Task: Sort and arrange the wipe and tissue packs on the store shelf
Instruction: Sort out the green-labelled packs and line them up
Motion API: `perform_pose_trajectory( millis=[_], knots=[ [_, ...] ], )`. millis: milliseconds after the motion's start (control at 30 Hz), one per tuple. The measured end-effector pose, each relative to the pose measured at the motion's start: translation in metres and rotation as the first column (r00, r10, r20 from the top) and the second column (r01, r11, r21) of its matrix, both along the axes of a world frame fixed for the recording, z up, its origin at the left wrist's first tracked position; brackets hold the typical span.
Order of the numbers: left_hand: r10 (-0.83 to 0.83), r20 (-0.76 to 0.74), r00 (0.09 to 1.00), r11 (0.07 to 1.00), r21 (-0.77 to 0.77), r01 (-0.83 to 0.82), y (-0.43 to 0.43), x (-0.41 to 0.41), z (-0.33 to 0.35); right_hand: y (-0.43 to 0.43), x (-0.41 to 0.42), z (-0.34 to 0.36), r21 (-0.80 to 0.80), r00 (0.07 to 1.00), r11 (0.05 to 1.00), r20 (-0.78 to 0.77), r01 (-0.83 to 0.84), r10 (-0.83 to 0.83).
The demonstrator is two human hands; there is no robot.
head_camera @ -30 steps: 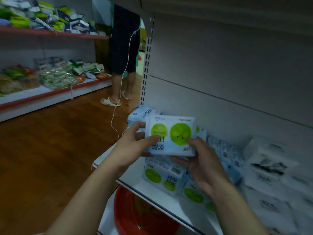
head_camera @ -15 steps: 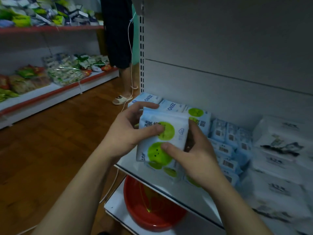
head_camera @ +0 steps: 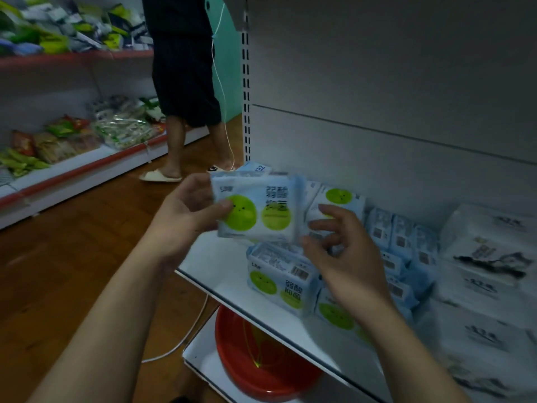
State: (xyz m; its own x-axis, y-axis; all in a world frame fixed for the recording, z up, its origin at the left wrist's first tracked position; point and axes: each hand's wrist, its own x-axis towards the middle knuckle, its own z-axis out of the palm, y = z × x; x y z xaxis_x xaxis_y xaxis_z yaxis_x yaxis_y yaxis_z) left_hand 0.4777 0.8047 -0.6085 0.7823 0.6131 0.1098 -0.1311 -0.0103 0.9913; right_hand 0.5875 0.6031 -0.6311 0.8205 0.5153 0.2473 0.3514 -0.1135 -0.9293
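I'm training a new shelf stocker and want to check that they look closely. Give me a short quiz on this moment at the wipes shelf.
1. True or false: the left hand grips a pale-blue plastic wipe pack with green circles.
2. What sits under the white metal shelf? A: a round red plastic basin; B: a cardboard box; C: a green basket.
3. Fill in: the white tissue packs with ink-brush print lie to the ___ of the stacked wipe packs.
Key: 1 true; 2 A; 3 right.
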Motion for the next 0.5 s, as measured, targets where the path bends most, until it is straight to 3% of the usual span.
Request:
perform_pose_trajectory(
  millis=[67,167,400,500],
  knots=[
    [0.14,-0.077,0.987,0.984,0.121,-0.13,0.021,-0.008,-0.007,-0.006,0.007,-0.001,0.033,0.986,0.993,0.118,0.114,-0.117],
    [0.24,-0.173,0.955,0.956,0.214,-0.202,0.046,-0.014,-0.022,-0.011,0.016,-0.007,0.041,0.97,0.981,0.145,0.189,-0.193],
    [0.208,-0.318,0.925,0.937,0.335,-0.095,0.044,0.011,-0.061,0.002,0.013,-0.019,-0.225,0.972,0.97,0.233,0.09,-0.036],
    [0.283,-0.35,0.893,0.886,0.451,-0.104,0.045,0.025,-0.08,0.004,0.015,-0.02,-0.346,0.944,0.929,0.331,0.127,-0.005]
  ],
)
